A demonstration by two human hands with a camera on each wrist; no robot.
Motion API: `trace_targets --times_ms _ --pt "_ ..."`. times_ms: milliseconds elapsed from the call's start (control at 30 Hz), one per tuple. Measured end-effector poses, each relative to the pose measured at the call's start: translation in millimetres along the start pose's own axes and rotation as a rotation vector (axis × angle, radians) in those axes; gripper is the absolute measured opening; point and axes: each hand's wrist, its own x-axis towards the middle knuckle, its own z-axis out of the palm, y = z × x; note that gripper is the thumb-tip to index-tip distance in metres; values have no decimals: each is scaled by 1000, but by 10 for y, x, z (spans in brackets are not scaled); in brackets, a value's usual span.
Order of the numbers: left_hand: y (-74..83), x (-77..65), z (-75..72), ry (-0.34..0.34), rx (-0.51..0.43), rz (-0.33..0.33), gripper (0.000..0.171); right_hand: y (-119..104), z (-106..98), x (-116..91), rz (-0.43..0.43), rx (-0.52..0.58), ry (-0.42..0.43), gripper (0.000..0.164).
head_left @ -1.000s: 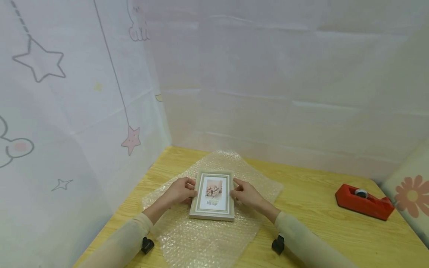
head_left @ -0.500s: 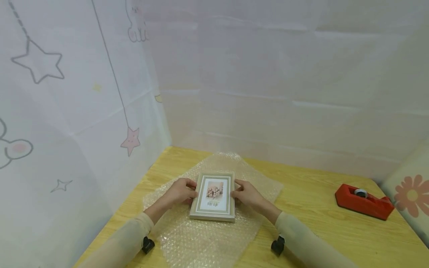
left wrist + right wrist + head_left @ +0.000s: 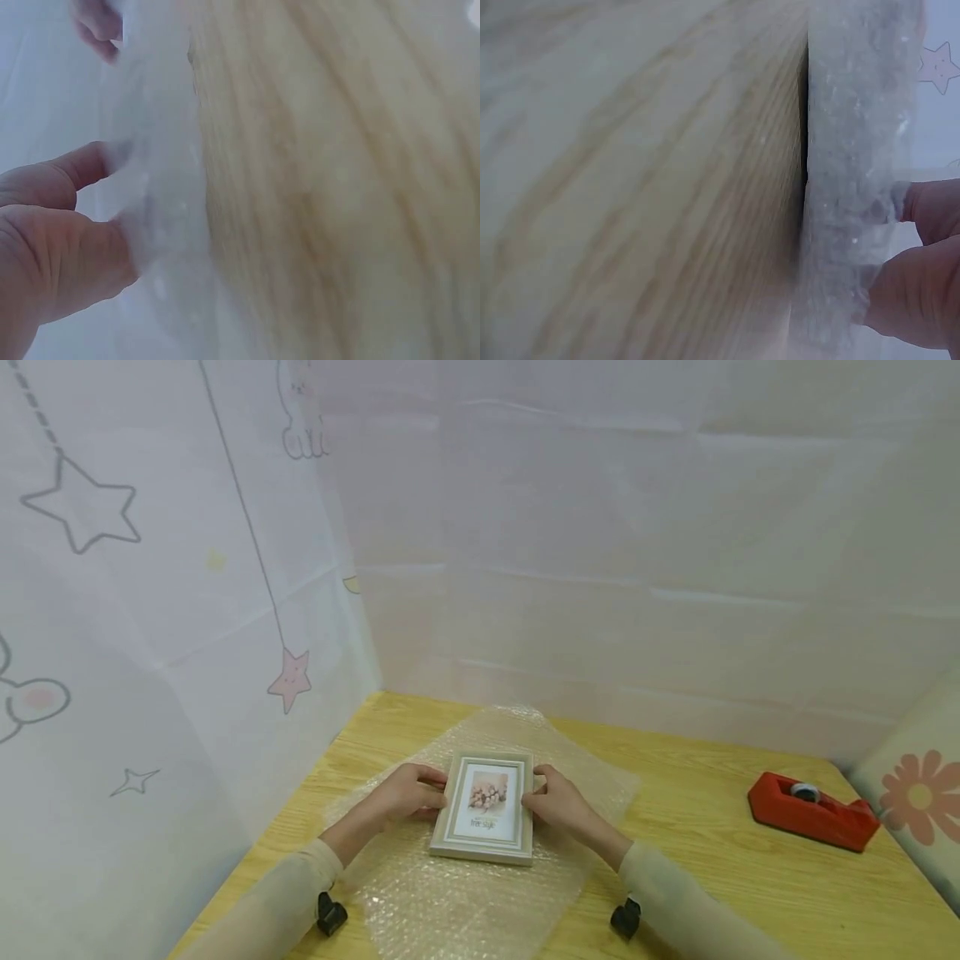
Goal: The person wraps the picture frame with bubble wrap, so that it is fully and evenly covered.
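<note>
A cream picture frame (image 3: 444, 842) lies face up on a sheet of bubble wrap (image 3: 465, 902) in the head view, its picture of pink flowers upright to me. My left hand (image 3: 406, 793) grips its left side and my right hand (image 3: 562, 802) its right side, thumbs along the edges. From the left wrist, that hand's thumb and a finger show with their tips veiled by hazy bubble wrap, while part of the other hand appears at top left. The right wrist view has the right thumb (image 3: 915, 289) and a finger at the bubble wrap (image 3: 851, 150).
To the right, a red tape dispenser (image 3: 813, 817) with a roll in it stands on the yellow wood-grain table (image 3: 690, 827). Pale printed sheets hang behind and to the left of the table. Small black cameras (image 3: 331, 913) are strapped at both wrists.
The picture frame has shifted slightly right and toward me, held between both hands, with the right hand moving along with it. The head view has tilted a little.
</note>
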Motion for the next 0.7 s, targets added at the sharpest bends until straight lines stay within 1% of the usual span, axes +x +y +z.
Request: trace_targets --times_ms 67,133,233,367,433,533,700 --pt "-10 12 4 -23 16 10 50 4 -11 -21 8 -3 3 63" --pt "-16 18 3 -33 38 21 50 15 -23 -28 17 18 -4 63" --pt "-31 27 -10 -29 63 28 49 39 -47 -21 24 75 -28 63" --pt "-48 37 -32 -23 83 21 47 74 -91 -14 61 146 -50 66" --pt "-47 39 -32 -28 92 20 47 86 -113 -19 81 164 -53 66" --pt "-36 42 -23 -40 94 19 48 98 -137 -29 90 170 -60 67" --pt "-33 64 -2 -43 82 17 49 104 -160 -33 59 133 -54 68"
